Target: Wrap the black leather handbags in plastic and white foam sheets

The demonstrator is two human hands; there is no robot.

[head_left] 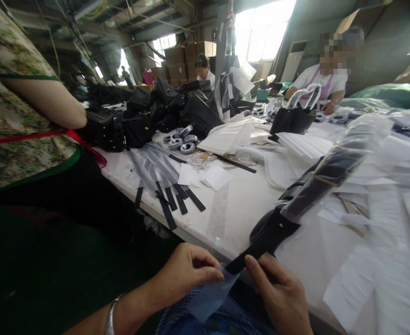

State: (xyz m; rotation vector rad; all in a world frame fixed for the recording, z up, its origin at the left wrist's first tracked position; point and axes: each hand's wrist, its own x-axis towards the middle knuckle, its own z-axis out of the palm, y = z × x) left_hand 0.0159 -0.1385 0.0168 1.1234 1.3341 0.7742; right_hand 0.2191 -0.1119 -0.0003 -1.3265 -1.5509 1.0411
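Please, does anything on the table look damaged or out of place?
Nothing looks clearly damaged or spilled. The black strips near the edge of the table lie askew, some overlapping, which looks untidy but may be normal.

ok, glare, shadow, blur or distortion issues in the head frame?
Head view, background: large window blown out to white. Head view, lower left: floor sunk into near-black. Head view, centre: black strap shows little surface detail. Head view, right: plastic wrap looks smeared, maybe motion blur. Head view, edges: seemingly stretched, wide-angle style.
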